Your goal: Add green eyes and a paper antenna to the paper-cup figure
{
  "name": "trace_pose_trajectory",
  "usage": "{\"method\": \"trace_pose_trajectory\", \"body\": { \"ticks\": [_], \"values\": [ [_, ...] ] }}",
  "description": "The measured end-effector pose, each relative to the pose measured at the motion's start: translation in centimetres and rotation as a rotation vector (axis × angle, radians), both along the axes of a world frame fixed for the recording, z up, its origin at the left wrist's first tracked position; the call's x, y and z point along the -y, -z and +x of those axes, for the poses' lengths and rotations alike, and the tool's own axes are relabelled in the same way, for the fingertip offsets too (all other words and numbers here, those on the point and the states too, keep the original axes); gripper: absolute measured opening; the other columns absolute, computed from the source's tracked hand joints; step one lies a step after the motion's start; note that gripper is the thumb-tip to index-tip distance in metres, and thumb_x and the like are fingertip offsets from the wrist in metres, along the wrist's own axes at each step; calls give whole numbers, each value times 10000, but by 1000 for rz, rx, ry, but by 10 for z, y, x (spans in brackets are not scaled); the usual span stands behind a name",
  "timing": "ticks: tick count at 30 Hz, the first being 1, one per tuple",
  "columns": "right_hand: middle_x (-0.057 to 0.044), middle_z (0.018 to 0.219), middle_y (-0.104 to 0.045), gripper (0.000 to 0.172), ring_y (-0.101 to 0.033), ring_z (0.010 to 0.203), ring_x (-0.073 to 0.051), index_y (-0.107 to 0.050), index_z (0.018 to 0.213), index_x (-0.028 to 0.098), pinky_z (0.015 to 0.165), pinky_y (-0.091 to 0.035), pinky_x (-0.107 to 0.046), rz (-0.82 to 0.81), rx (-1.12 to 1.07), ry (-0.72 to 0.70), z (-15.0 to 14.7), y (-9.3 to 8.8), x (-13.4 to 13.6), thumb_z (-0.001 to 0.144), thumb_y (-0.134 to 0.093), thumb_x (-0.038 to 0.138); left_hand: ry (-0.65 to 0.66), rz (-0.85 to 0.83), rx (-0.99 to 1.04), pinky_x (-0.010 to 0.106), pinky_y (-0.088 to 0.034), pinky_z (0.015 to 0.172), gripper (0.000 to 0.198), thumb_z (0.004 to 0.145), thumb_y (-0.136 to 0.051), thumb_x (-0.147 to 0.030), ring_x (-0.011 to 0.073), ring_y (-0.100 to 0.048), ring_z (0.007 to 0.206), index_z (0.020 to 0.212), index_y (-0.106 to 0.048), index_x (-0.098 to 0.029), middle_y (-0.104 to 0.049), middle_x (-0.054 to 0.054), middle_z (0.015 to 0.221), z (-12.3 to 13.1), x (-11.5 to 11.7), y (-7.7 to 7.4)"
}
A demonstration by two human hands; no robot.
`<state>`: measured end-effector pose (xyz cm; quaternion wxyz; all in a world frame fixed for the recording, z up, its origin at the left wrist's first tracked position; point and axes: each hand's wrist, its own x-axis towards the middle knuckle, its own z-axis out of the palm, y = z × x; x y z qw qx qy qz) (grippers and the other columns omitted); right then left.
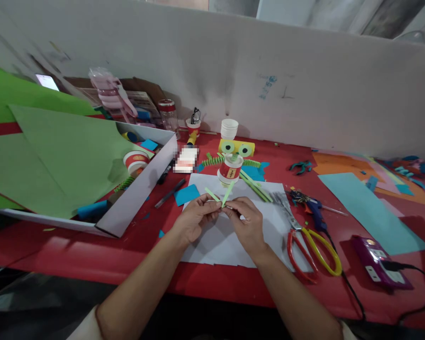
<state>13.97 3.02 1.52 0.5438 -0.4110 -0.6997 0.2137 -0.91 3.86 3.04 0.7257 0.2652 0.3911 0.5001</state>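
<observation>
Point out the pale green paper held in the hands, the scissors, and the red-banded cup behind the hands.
Pale green paper (228, 194): head view, middle of its longer raised end.
Scissors (296, 228): head view, the joint between blades and handles.
Red-banded cup (229, 172): head view, its printed side.

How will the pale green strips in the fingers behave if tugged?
The pale green strips look paper-thin, so they're probably very light. They'd likely crease easily, as the similar green pleated arms on the cup suggest. Being narrow, they might tear under a hard tug.
</observation>
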Motion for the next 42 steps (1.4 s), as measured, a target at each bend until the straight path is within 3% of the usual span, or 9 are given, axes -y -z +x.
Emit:
{"method": "trace_pose_trajectory", "body": {
  "ticks": [3,7,10,15,23,26,28,32,42],
  "values": [
    [-36,819,-630,116,-607,766,-163,-706,854,220,684,-492,-281,-1,11,-19,1,0,0,838,-620,145,25,10,-10,191,-428,545,285,550,-848,-223,66,-524,532,713,-632,-135,-574,-35,589,0,1,0],
    [-28,799,-641,104,-601,731,-157,-707,835,222,645,-479,-270,-93,-51,-41,1,-3,0,835,-623,163,-49,49,-30,193,-434,569,296,545,-847,-212,75,-546,552,759,-652,-148,-601,-34,588,2,2,2],
    [-12,761,-636,50,-584,667,-140,-713,814,220,593,-462,-254,-261,-183,-71,-2,-3,0,792,-670,205,-137,123,-46,192,-442,588,262,551,-837,-201,84,-566,601,720,-642,-153,-628,-28,636,6,3,2],
    [-14,767,-666,181,-592,666,-153,-730,842,214,585,-468,-265,-533,-408,-95,-5,-2,-2,676,-758,281,-190,229,-100,202,-447,612,207,593,-807,-198,97,-582,635,696,-632,-164,-640,-26,642,9,3,2],
    [2,702,-619,48,-537,626,-137,-712,738,213,589,-431,-259,-454,-365,-56,-3,-5,-4,731,-671,236,-174,349,-210,241,-474,686,149,640,-775,-225,129,-604,713,740,-678,-173,-674,7,743,4,6,2],
    [27,657,-579,42,-516,606,-127,-660,757,211,589,-420,-249,-431,-374,-62,-2,-6,-4,767,-630,238,-156,360,-252,248,-497,729,373,605,-805,-195,162,-621,881,960,-691,-217,-685,38,1041,4,6,2],
    [34,636,-561,49,-505,588,-124,-626,746,208,580,-413,-246,-443,-379,-93,-2,-6,-3,780,-612,241,-74,334,-239,271,-513,772,506,585,-816,-184,201,-616,997,1069,-678,-233,-662,58,1170,5,7,2],
    [23,685,-574,56,-527,651,-138,-597,715,208,614,-422,-250,-441,-377,-156,-4,-2,-1,765,-611,228,59,303,-230,318,-515,847,423,596,-805,-195,235,-652,984,1011,-728,-184,-726,79,1064,10,7,5],
    [13,718,-553,58,-514,668,-144,-565,799,206,625,-422,-259,-314,-277,-106,-9,0,5,812,-510,190,-78,364,-322,365,-530,870,308,613,-761,-170,256,-684,933,921,-760,-176,-749,61,981,17,10,2]
  ]
}}
